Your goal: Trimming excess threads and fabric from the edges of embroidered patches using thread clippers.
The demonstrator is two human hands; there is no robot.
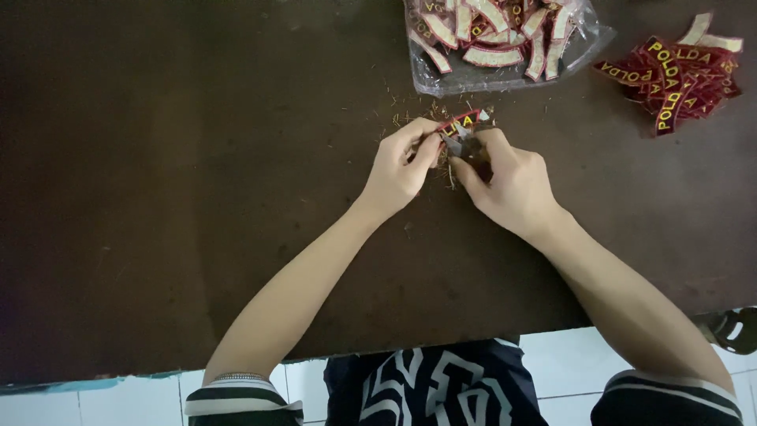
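My left hand [400, 167] pinches a curved dark red embroidered patch [464, 121] with yellow lettering, held just above the dark brown table [197, 197]. My right hand [509, 180] grips small thread snips [456, 144], their metal tips touching the patch's lower edge. Both hands meet near the table's far middle. Small thread clippings [426, 110] lie scattered on the table around and beyond my hands.
A clear plastic bag [505, 47] holding several patches turned pale side up lies at the far edge. A loose heap of red and yellow patches [674, 75] sits at the far right. White floor tiles [568, 355] show below the table's near edge.
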